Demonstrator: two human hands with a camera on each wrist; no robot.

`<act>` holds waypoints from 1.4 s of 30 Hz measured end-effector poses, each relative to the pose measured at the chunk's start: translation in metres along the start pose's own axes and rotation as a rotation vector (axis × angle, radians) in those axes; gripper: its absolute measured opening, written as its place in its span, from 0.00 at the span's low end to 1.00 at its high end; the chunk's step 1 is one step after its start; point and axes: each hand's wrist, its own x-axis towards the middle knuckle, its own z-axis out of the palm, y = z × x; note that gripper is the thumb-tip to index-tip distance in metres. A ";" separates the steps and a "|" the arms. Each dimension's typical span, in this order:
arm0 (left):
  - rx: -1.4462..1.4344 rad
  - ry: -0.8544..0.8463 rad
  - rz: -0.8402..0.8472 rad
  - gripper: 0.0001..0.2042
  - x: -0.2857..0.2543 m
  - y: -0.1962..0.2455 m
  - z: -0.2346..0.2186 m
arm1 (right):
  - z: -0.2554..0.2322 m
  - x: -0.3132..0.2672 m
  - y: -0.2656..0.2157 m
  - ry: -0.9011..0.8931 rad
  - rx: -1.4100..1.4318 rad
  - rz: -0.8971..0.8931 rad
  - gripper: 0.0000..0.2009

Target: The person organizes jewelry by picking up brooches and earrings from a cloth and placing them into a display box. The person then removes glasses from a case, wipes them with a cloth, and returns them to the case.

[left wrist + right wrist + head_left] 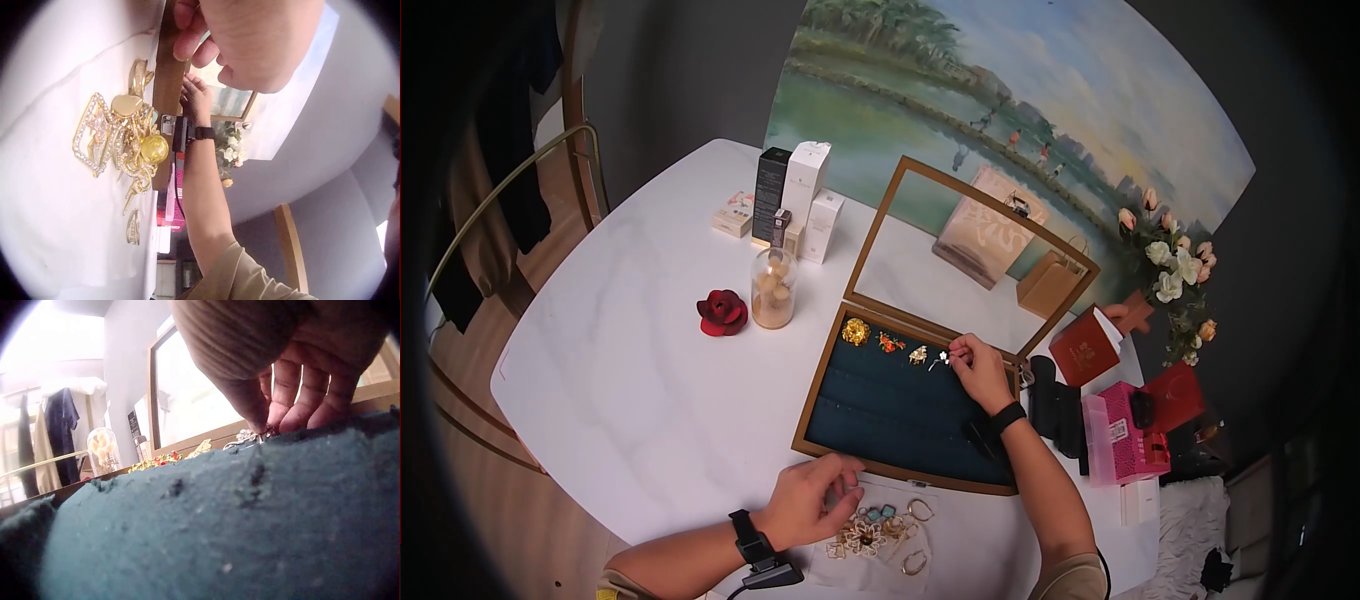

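A wooden jewelry box (808, 420) with a dark teal fabric lining lies on the table, its glass lid raised. My right hand (983, 375) reaches into its back part, thumb and fingertips pinching a silver flower-shaped brooch (245, 439) at the lining. Left of that sit a gold brooch (856, 331), a red-and-gold brooch (890, 343) and a pale gold brooch (917, 355) in a row. Near the box's front edge, my left hand (808, 497) hangs with loosely bent fingers. Below it a pile of gold jewelry (864, 537) lies on a clear plastic sheet.
Behind the box stand cosmetic boxes (805, 180), a glass dome (773, 290) and a red fabric flower (722, 313). To the right are a red box (1086, 346), black cases (1056, 408), a pink box (1128, 430) and artificial flowers (1175, 265). A painting (1020, 110) leans behind.
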 end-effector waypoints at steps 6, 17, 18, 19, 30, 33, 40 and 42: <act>0.005 -0.012 -0.001 0.13 0.000 0.000 0.000 | -0.002 -0.002 -0.005 0.000 -0.012 0.003 0.08; 0.008 -0.015 -0.002 0.12 0.001 0.001 -0.003 | -0.023 -0.020 -0.010 0.093 -0.049 0.019 0.11; 0.007 -0.017 -0.006 0.12 0.002 0.003 -0.003 | -0.027 -0.023 -0.009 0.104 -0.017 0.031 0.11; 0.017 -0.019 -0.020 0.11 0.003 0.006 -0.004 | -0.031 -0.027 -0.012 0.102 -0.017 0.034 0.11; 0.015 0.007 0.023 0.11 0.001 -0.003 0.003 | -0.050 -0.046 -0.008 0.011 -0.084 0.033 0.12; -0.012 0.014 0.003 0.10 0.003 -0.002 0.003 | -0.042 -0.036 -0.011 0.006 -0.095 0.036 0.12; 0.020 0.030 0.030 0.08 0.004 -0.002 -0.001 | -0.025 -0.018 -0.025 -0.022 -0.200 0.003 0.11; 0.011 0.028 0.024 0.08 0.004 0.000 -0.001 | -0.021 -0.015 -0.021 -0.055 -0.222 0.002 0.10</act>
